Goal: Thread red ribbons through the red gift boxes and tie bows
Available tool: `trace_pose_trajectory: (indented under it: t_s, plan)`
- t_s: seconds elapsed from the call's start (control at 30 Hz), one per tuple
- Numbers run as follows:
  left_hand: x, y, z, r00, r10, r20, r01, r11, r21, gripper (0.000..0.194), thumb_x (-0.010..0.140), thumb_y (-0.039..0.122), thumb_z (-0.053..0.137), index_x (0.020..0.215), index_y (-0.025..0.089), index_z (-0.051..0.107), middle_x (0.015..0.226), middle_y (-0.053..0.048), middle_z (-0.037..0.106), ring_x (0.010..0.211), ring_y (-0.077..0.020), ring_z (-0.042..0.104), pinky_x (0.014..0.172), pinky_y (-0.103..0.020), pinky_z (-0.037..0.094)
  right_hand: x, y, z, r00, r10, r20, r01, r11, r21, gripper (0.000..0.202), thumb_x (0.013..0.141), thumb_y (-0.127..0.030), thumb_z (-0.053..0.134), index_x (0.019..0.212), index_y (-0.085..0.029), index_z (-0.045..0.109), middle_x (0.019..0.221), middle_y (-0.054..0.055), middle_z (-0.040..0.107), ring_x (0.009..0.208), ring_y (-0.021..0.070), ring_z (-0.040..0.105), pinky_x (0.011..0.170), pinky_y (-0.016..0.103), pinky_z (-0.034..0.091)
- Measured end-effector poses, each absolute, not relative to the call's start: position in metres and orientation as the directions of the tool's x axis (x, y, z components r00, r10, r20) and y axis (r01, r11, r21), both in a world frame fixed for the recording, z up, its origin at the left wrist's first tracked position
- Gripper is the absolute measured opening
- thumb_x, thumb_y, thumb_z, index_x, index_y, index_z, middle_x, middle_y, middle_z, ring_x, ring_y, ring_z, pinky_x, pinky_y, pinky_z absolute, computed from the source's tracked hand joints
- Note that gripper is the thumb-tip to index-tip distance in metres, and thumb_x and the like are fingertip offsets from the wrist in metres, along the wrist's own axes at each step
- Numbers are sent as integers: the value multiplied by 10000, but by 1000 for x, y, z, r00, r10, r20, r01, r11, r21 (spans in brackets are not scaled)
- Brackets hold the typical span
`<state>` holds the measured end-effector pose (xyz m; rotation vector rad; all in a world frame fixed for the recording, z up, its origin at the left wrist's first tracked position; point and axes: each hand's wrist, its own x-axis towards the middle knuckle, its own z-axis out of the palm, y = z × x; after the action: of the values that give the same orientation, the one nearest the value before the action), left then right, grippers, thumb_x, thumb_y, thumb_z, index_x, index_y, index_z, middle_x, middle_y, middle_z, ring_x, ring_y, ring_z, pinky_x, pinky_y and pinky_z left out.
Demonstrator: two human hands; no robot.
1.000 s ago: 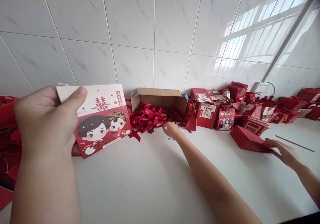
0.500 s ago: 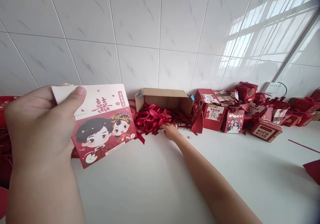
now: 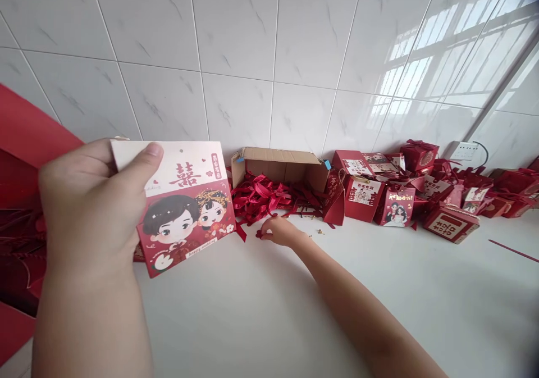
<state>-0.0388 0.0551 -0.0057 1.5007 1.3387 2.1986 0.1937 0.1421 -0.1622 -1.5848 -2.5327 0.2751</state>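
Head view: left hand (image 3: pixel 96 198) pinches a red-and-white printed paperboard piece (image 3: pixel 185 221) at its upper left corner, thumb flat on the front, fingers behind. Piece is aloft, tilted, well above the white smooth tabletop (image 3: pixel 236 310); the corner hold probably serves to show most of the printed face.

Right hand (image 3: pixel 282 232) rests low on the tabletop, thumb and forefinger nearly together at a small dark red piece (image 3: pixel 259 234). Contact likely; cannot tell whether it is gripped or merely touched.

Brown cardboard carton (image 3: pixel 278 155) has its open side toward the person, presumably so the heap of glossy red ribbons (image 3: pixel 256 195) spills within reach. Red printed paper boxes (image 3: pixel 364 198) crowd near the wall at right, perhaps grouped there out of the hands' way.
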Motion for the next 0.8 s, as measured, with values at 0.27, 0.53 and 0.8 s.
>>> trace_pose_trajectory:
  t_s: [0.27,0.53,0.8]
  plan:
    - [-21,92,-27,-175,831,528,263,-478,838,276,681,410,701,802,163,683,694,-17,662,588,-166,590,510,-270,466,183,83,-141,-536,822,-195,819,449,-359,230,701,-298,743,910,-208,706,893,27,703,822,190,634,561,233,432]
    - [8,123,-66,227,943,243,523,-328,786,312,641,436,722,841,196,738,825,-60,737,810,-274,673,698,-341,507,238,45,-74,-553,819,153,276,353,-894,283,753,-423,705,888,-175,673,802,25,679,669,129,628,509,219,454]
    - [42,61,-33,470,768,435,189,-569,801,331,746,427,697,998,212,683,1015,-54,706,870,-211,672,784,-338,544,229,28,-57,-227,909,349,-228,299,-927,251,741,-374,743,813,-179,603,748,-13,655,615,88,622,577,213,505]
